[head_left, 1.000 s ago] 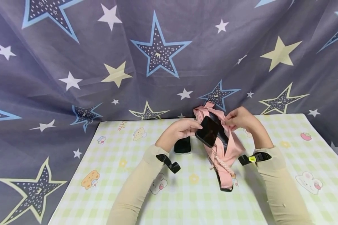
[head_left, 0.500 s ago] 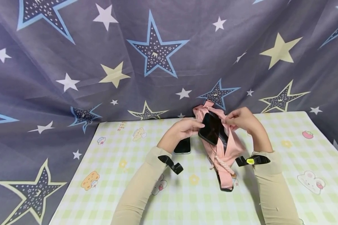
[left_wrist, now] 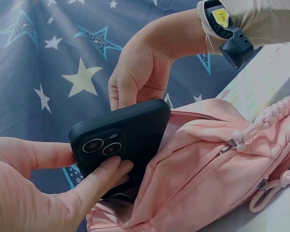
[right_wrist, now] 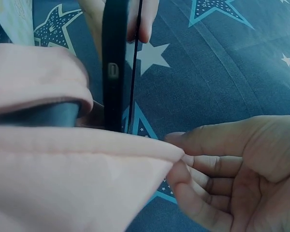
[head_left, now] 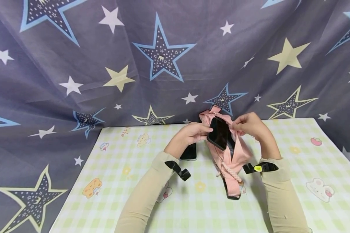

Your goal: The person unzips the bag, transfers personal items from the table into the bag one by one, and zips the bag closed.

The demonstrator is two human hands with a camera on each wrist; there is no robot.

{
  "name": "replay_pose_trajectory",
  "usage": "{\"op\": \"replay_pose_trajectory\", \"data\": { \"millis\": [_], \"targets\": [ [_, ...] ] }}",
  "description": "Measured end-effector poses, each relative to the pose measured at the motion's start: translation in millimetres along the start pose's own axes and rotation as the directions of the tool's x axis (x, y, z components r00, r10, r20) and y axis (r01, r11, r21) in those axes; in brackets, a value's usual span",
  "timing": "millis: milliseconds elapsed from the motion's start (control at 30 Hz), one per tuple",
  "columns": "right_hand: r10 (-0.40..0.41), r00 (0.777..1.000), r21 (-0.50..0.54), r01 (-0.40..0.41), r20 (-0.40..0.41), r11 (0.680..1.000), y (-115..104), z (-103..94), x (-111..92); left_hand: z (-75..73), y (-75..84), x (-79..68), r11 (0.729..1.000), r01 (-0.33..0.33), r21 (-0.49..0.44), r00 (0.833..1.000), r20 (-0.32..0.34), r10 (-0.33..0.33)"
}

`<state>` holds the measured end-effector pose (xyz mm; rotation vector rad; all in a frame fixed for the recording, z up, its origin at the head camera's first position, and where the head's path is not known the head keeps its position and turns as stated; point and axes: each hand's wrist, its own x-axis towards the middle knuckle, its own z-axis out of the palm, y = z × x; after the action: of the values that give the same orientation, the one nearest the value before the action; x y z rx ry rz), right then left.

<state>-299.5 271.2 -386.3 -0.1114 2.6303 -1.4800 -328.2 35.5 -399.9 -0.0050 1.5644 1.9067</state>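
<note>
A black smartphone [head_left: 218, 133] is pinched between the thumb and fingers of my left hand [head_left: 193, 132]. In the left wrist view the phone [left_wrist: 135, 140] shows two camera lenses and stands at the opening of a pink bag [left_wrist: 183, 179], its lower end hidden by the fabric. My right hand [head_left: 248, 124] pinches the edge of the bag's opening at the right; the right wrist view has this hand [right_wrist: 232, 179] gripping a corner of pink fabric [right_wrist: 87, 164]. Dark material shows inside the opening of the bag [head_left: 243, 153].
Left of the bag a second phone [head_left: 189, 153] lies on the checked tablecloth [head_left: 128, 207], partly hidden by the left hand. A dark curtain with stars [head_left: 175, 94] hangs behind the table. A braided pink cord [head_left: 231, 172] and a strap [head_left: 232, 188] trail toward the front.
My left hand has moved the phone slightly right and up, over the bag's opening, and the phone stands more upright. The right hand keeps its grip on the bag's edge.
</note>
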Motion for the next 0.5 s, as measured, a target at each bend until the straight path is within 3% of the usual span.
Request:
{"op": "replay_pose_trajectory", "data": {
  "millis": [300,500],
  "targets": [
    [-0.025,1.000,-0.008,0.025,-0.018,1.000,1.1,2.1,-0.7,6.0,-1.4,3.6,1.000,0.006,0.016,1.000,0.007,-0.006],
    [-0.028,0.999,-0.010,0.028,-0.026,1.000,-0.3,1.0,-0.1,7.6,-2.7,6.6,0.997,0.018,0.078,0.998,-0.058,-0.013]
  ]
}}
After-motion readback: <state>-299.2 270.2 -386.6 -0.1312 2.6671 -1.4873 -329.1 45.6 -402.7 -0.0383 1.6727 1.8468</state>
